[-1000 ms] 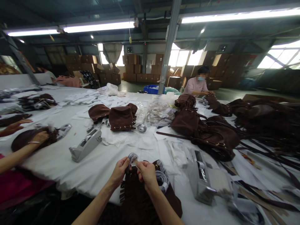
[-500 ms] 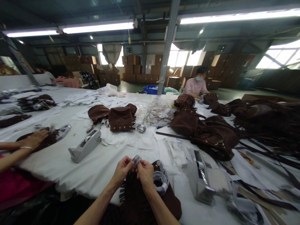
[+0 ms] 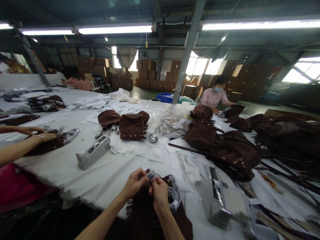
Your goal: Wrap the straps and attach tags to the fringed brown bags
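Both my hands pinch a small grey wrapped roll (image 3: 151,175) between their fingers, low in the middle of the view. My left hand (image 3: 133,183) holds one side of it and my right hand (image 3: 159,195) the other. Directly under them lies a dark brown suede fringed bag (image 3: 183,223) at the table's near edge. A coil of plastic-wrapped strap (image 3: 174,197) rests on the bag beside my right hand. My fingers hide part of the roll.
A grey tape dispenser (image 3: 93,152) stands left of my hands, and another (image 3: 214,200) lies to the right. Brown suede bags (image 3: 131,126) and papers cover the white table (image 3: 62,176). A co-worker's hands (image 3: 37,134) work at the left; another person (image 3: 214,98) sits beyond.
My hands have turned the small roll and shifted slightly right. The whole scene has shifted with my head. The co-worker's left-side hands have moved onto the bag there.
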Available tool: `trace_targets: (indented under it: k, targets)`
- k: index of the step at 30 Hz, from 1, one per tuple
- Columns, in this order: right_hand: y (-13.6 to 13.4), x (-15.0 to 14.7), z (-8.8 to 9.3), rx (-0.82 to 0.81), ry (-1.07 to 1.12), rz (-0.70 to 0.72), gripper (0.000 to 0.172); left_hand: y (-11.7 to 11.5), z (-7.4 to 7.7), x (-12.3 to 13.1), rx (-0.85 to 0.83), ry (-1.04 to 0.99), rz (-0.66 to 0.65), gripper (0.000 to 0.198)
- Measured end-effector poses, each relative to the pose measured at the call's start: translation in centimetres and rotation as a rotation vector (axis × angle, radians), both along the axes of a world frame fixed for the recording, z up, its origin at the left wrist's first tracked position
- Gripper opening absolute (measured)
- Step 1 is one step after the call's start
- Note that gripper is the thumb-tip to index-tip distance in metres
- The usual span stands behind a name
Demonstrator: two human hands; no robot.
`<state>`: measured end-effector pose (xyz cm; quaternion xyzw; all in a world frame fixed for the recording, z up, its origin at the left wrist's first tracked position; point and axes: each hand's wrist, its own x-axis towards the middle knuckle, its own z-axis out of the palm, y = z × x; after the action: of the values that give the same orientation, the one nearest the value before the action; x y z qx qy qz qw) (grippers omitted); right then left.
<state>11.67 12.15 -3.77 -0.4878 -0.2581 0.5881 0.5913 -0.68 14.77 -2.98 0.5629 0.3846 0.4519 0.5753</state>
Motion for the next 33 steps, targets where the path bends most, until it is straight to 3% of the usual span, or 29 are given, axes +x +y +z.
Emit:
trace_targets:
  k: [5,9,12,18,23,28,31,33]
  targets:
    - [-1.0,1.2,1.3,-0.013,0.278,0.315,0.039,0.2,0.1,-0.3,-0.031,-0.047,-0.011,0.025]
    - [-0.8,1.7,1.7,0.015,0.219,0.397,0.039,0.5,-0.2,-0.2,-0.110,-0.214,-0.027,0.038]
    - [-0.1,1.7,1.2,0.055,0.101,0.401,0.041,0.7,0.0,0.0,-0.178,-0.275,-0.020,0.051]
    - [1.7,1.5,-0.1,0.092,-0.149,0.379,0.052,0.8,0.6,0.2,-0.143,-0.190,-0.003,0.029]
    - [1.0,1.9,0.8,0.055,-0.369,0.268,0.045,1.4,0.0,-0.2,-0.199,-0.120,0.096,0.030]
    - [-0.8,3.3,2.7,0.295,-0.502,0.294,0.045,2.3,-0.1,-0.7,-0.243,-0.119,-0.002,0.030]
    - [-0.8,4.2,3.4,0.460,-0.778,0.294,0.020,2.5,0.2,-0.8,-0.249,-0.110,-0.048,0.031]
    - [-0.5,4.5,3.6,0.558,-0.956,0.284,0.015,2.6,0.4,-0.8,-0.244,-0.087,-0.067,0.032]
